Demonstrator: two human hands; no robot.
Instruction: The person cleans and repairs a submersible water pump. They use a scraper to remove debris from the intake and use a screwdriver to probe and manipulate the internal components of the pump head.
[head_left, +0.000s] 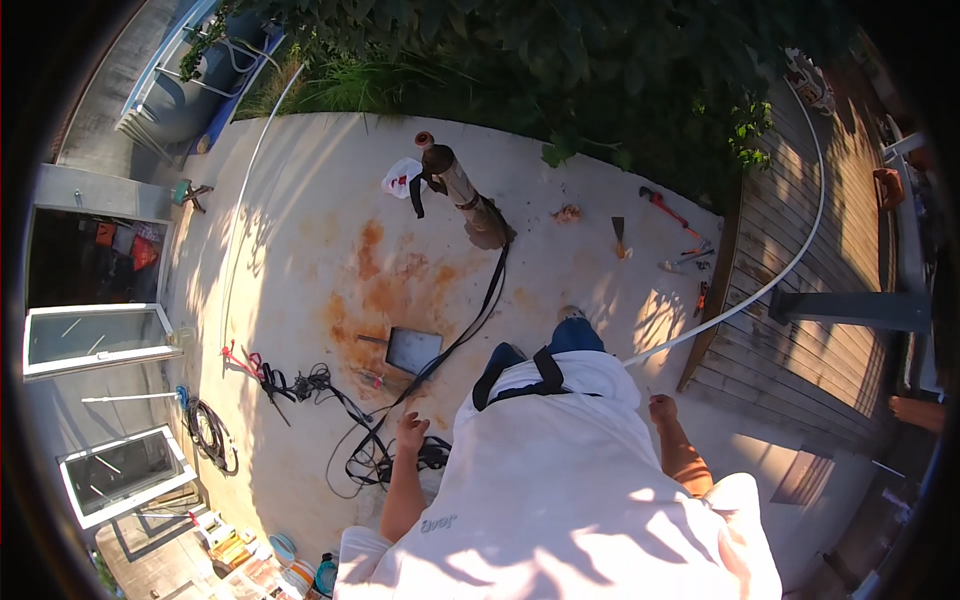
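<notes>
My left hand [411, 432] hangs beside my body with its fingers loosely apart, holding nothing that I can see. Below it a tangle of black cable [372, 465] lies on the concrete. My right hand [662, 408] hangs on the other side, fingers curled in; a thin sliver shows near them, too small to name. Ahead of me a stout metal pipe [458, 188] rises from the ground, with a dark strap near its top. A black hose [490, 290] runs from its foot toward me. Between pipe and left hand lies a shallow grey metal tray [413, 350].
A white bag [402, 178] lies beside the pipe. Right of it are a scraper [620, 238], a red pipe wrench [665, 205] and pliers [702, 297]. A white hose [770, 285] crosses the wooden deck [790, 360]. Open windows [100, 335] jut out at left. Bushes border the far side.
</notes>
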